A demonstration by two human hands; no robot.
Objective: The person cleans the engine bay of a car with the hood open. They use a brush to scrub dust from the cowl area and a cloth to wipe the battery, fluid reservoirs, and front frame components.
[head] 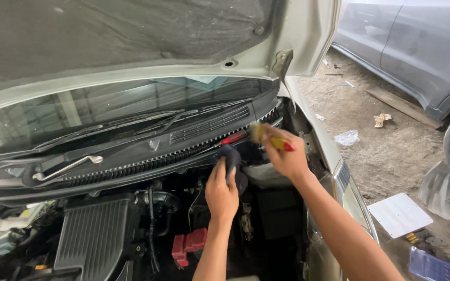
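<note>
I look into the open engine bay of a white car. My left hand [222,193] reaches up and grips a dark round cap or cloth-like object [231,157] near the back right of the bay. Just right of it, my right hand [286,156] is closed around a small brush with a yellow and red handle [277,141]; its pale bristles [258,131] blur near the cowl edge. A red-handled screwdriver [234,138] lies on the black cowl grille [207,126] just above my left hand.
The raised bonnet [131,31] hangs overhead. A ribbed grey air-box [92,234] and a battery with red terminal covers [188,243] sit below. Outside on the dirt floor lie a white panel [399,214], a blue case [432,265], litter, and a grey car [417,47].
</note>
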